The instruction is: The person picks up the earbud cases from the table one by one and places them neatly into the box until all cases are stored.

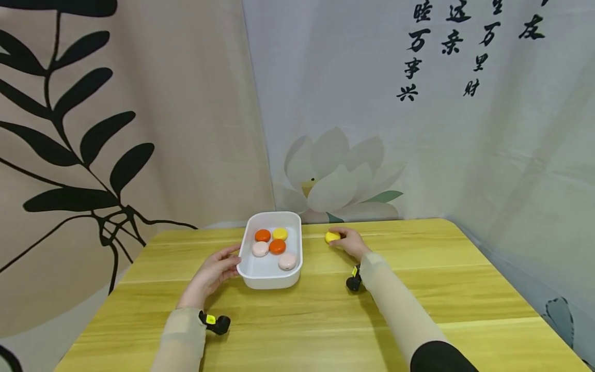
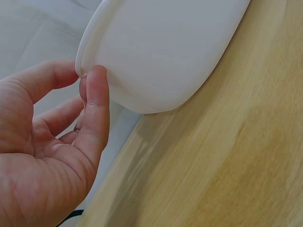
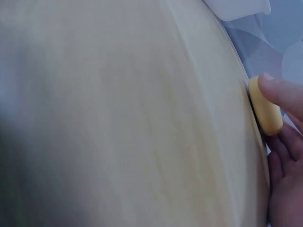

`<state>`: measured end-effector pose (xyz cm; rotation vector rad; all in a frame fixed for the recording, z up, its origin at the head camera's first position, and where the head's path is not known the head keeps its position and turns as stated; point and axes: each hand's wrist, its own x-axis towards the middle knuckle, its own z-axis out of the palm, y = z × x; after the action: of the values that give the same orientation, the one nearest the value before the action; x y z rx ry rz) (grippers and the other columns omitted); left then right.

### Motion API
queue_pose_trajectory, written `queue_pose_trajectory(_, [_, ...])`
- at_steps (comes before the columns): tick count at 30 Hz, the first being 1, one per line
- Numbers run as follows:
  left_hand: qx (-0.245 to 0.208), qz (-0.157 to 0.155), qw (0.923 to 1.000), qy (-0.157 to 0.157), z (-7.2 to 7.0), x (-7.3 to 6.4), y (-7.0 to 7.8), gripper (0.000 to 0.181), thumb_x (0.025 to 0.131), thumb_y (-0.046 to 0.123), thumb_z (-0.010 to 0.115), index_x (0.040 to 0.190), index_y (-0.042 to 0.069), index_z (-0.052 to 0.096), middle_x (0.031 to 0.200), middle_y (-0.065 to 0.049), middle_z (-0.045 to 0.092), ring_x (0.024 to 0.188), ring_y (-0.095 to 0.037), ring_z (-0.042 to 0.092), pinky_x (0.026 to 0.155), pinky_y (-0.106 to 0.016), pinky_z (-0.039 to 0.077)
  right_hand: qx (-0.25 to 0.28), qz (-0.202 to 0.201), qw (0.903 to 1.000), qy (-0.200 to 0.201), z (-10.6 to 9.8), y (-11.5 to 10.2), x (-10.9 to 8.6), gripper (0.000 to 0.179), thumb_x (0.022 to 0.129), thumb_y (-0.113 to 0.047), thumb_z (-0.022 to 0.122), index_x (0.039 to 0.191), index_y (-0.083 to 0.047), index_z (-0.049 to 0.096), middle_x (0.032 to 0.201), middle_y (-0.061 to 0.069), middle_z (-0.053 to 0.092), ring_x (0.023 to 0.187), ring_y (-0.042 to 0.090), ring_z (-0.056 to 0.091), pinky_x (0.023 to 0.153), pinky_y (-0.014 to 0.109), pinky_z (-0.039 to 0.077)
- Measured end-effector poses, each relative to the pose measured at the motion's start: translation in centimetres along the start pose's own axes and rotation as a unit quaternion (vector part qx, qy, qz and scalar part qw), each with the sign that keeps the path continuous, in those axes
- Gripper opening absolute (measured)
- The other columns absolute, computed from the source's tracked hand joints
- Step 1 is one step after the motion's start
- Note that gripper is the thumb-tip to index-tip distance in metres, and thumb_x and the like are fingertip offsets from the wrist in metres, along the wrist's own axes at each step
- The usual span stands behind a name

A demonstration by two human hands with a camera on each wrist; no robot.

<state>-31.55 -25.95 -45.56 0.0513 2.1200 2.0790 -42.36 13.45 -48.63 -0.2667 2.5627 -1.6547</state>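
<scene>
A white box (image 1: 271, 281) with rounded corners stands near the table's far edge. Inside lie two orange round discs (image 1: 262, 235), a yellow disc (image 1: 280, 233) and two pale pink discs (image 1: 287, 261). At its left side, my left hand (image 1: 218, 271) holds the rim: in the left wrist view a finger meets the rim while the thumb (image 2: 97, 90) presses the outer wall. To the right of the box, my right hand (image 1: 350, 243) pinches another yellow disc (image 3: 265, 106), thick and smooth-edged, between thumb and fingers. Whether this disc touches the table cannot be told.
The wooden table (image 1: 297, 330) narrows towards a hanging cloth (image 1: 209, 129) printed with leaves, a flower and writing, close behind its far edge. A small black camera is strapped to each wrist, over pale sleeves (image 1: 400, 305).
</scene>
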Motion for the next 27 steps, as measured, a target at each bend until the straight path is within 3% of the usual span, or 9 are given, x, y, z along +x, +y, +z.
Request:
queue_pose_trajectory(21, [-0.003,0.005,1.0000,-0.002,0.06,0.16,0.30,0.054,0.098,0.006,0.055,0.147,-0.004,0.034,0.125,-0.031,0.049,0.088,-0.022,0.063,0.078,-0.027,0.055,-0.013,-0.025,0.9987,0.043,0.21,0.09,0.02,0.046,0.084,-0.009,0.075,0.128,-0.002,0.062,0.130,0.014,0.059,0.120,0.031,0.052,0.103,0.043,0.041])
queue_pose_trajectory(27, [-0.003,0.002,1.0000,-0.003,0.11,0.00,0.11,0.054,0.098,0.007,0.055,0.147,-0.003,0.034,0.124,-0.029,0.050,0.086,-0.021,0.062,0.077,-0.027,0.055,-0.002,-0.010,0.9990,0.045,0.13,0.03,-0.09,0.046,0.084,-0.010,0.075,0.128,-0.002,0.063,0.129,0.014,0.059,0.118,0.030,0.053,0.101,0.042,0.043])
